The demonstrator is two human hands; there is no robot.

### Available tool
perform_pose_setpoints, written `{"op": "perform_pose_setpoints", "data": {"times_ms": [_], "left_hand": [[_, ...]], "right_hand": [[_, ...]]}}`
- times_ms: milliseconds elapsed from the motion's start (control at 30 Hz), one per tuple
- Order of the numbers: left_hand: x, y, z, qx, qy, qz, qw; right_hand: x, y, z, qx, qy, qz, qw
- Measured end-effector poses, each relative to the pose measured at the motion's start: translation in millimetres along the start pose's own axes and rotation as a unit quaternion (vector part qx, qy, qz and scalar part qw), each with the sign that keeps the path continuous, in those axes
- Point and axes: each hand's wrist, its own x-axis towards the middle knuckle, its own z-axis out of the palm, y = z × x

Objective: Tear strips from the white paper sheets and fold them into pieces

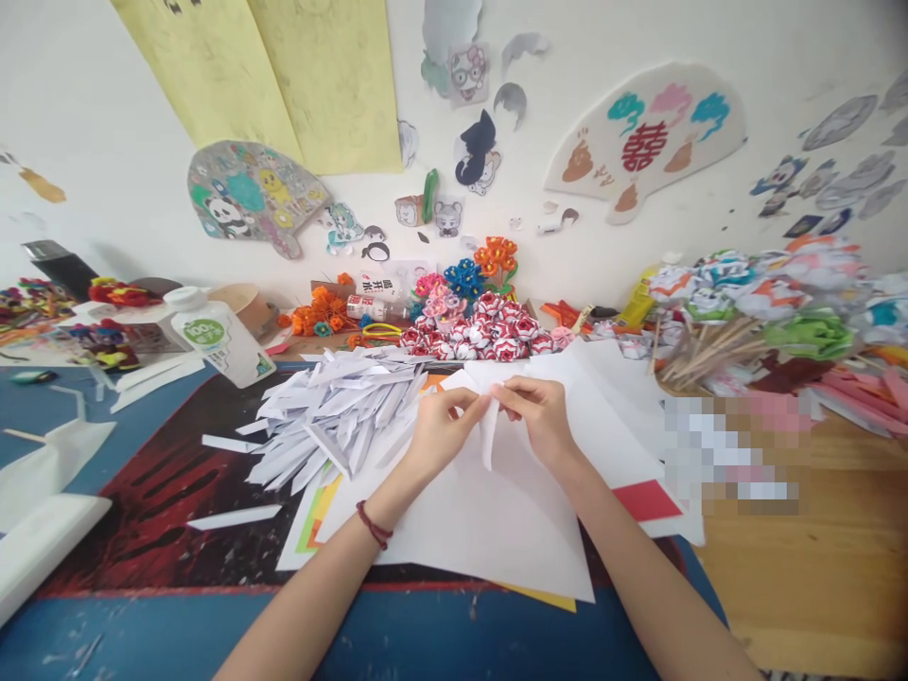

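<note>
Paper strip [489, 443] hangs above the white sheets [468, 530], its upper end pinched between the fingertips of the left hand [446, 426] and the right hand [537, 414]. Both hands are closed, thumb against forefinger; this light, two-sided pinch probably steadies the thin paper without crushing it. The forearms come in over the near side of the white sheets, likely to bring the strip to the middle, where both hands meet easily.

Left of the white sheets, overlapping their edge, lies a heap of folded strips [347, 407], seemingly within easy reach of the left hand. Two single strips [235, 517] lie farther left of the white sheets, on the dark mat [163, 544]. Behind the white sheets sit clustered red-and-white flowers [497, 329], perhaps set back so the arms do not brush them.
</note>
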Motion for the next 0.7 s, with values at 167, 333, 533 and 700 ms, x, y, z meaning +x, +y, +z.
{"op": "perform_pose_setpoints", "data": {"times_ms": [167, 333, 533, 700], "left_hand": [[-0.3, -2.6, 2.7, -0.015, 0.013, -0.013, 1.0], [0.2, -4.1, 3.7, -0.026, 0.011, -0.02, 0.999], [0.6, -2.8, 3.1, -0.023, -0.003, -0.026, 0.999], [0.3, -1.9, 3.6, -0.012, 0.004, -0.027, 1.0]], "right_hand": [[1.3, 2.4, 0.9, 0.024, 0.007, 0.004, 1.0], [3.3, 6.4, 0.8, 0.038, 0.018, 0.0, 0.999], [3.4, 7.5, -0.1, 0.04, 0.037, -0.004, 0.999], [3.2, 8.8, 0.5, 0.04, 0.04, -0.007, 0.998]]}}
